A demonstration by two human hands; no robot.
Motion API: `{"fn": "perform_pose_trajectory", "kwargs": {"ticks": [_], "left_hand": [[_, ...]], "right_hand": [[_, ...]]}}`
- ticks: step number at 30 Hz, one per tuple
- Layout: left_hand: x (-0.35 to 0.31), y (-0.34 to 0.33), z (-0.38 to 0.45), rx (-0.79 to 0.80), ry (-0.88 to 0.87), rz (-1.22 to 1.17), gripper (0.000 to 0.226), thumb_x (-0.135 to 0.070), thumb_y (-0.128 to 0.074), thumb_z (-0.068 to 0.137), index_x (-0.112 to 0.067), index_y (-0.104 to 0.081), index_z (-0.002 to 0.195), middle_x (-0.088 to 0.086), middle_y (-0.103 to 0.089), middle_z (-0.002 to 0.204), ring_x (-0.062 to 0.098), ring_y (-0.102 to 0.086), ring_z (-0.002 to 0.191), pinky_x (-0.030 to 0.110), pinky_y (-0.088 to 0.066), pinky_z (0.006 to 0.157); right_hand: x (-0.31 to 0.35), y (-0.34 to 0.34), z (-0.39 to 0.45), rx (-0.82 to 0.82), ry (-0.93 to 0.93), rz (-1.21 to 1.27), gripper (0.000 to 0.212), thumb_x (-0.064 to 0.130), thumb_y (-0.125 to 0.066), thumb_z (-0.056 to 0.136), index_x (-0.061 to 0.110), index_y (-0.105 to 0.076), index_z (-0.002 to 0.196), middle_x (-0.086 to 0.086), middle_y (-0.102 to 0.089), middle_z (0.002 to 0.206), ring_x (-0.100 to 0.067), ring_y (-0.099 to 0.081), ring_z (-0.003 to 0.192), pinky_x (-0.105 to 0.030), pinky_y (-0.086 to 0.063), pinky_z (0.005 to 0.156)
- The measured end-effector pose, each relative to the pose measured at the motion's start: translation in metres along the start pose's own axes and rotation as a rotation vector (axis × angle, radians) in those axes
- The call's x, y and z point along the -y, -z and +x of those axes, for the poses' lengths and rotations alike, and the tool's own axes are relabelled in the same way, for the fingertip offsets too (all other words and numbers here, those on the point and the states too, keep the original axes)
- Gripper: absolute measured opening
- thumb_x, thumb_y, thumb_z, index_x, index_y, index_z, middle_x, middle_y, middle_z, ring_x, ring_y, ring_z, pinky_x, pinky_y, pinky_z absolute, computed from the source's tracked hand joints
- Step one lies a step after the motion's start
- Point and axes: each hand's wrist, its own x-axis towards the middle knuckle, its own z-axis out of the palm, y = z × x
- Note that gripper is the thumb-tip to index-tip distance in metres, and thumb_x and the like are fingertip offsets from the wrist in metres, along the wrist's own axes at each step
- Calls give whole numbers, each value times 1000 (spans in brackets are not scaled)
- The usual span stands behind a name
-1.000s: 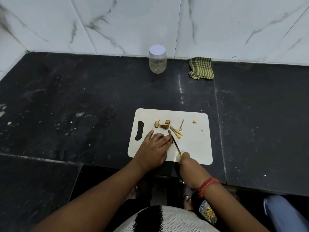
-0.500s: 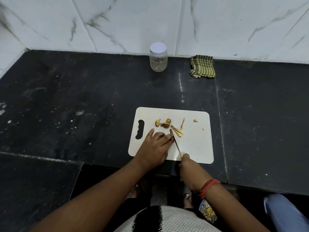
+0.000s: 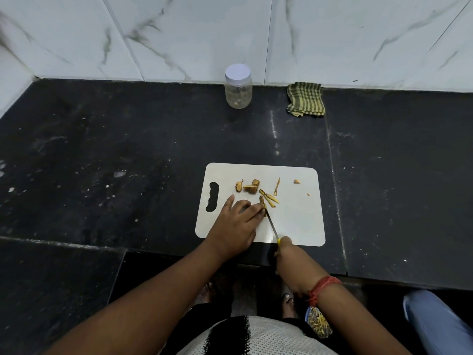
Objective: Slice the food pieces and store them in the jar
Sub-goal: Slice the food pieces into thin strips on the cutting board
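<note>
black stone bench [image 3: 128, 155], one white cutting board [image 3: 294, 219] at its front edge, handle slot on the left. one clear jar [image 3: 238, 86] with a white lid stands at the back edge against the marble wall, well apart from the board, a few bits inside. one green striped cloth [image 3: 305, 99] lies near it to the right, also at the back edge.

food pieces [image 3: 257, 192] on the board: roughly eight or nine yellowish bits, a cluster near the middle plus two small crumbs toward the right edge; exact count is hard to tell.

one knife [image 3: 272, 225], yellow handle, blade angled toward the board centre, tip at the piece under the left fingers.

left hand [image 3: 234, 226]: palm down on the board, fingers mostly straight, fingertips pressing a piece just beside the blade.

right hand [image 3: 291, 265]: at the board's front edge, closed around the knife handle.
</note>
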Motion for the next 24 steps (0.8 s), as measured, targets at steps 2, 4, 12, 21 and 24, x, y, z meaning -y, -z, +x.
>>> {"fn": "perform_pose_trajectory", "kwargs": {"ticks": [2, 4, 12, 21, 24], "left_hand": [[0, 0, 0, 13, 3, 4, 49, -24, -46, 89, -14, -59, 135, 2, -55, 136, 26, -51, 119, 61, -37, 107], [1, -1, 0, 23, 14, 2, 48, -24, -46, 89, -13, -60, 134, 2, -56, 135, 26, -51, 120, 61, -37, 108], [-2, 1, 0, 67, 42, 5, 59, -24, -44, 90, -11, -45, 148, 3, -41, 154, 27, -45, 131, 60, -31, 114], [0, 1, 3, 157, 39, 3, 64, -28, -41, 90, -18, -38, 153, -1, -41, 156, 26, -40, 137, 56, -25, 117], [1, 1, 4, 174, 45, 10, 63, -29, -39, 92, -19, -37, 154, -1, -39, 157, 25, -38, 138, 55, -24, 118]], "right_hand": [[-3, -2, -1, -2, -2, -13, 16, -3, -39, 90, 10, -32, 92, 2, -42, 69, -19, -47, 65, -29, -33, 63], [-4, -3, -1, -3, -1, -14, 15, -3, -38, 90, 10, -31, 93, 2, -43, 69, -21, -48, 67, -30, -34, 64], [-12, -8, 0, -37, 4, -34, 16, -2, -37, 89, 12, -30, 93, 2, -44, 68, -21, -48, 64, -32, -34, 63], [-14, -4, -3, -16, 10, -49, 16, -4, -35, 90, 10, -31, 96, -4, -51, 75, -26, -54, 74, -31, -35, 63], [-16, -6, -5, -17, 37, -103, 18, -2, -38, 90, 12, -27, 97, 0, -49, 71, -27, -57, 75, -24, -30, 50]]}}
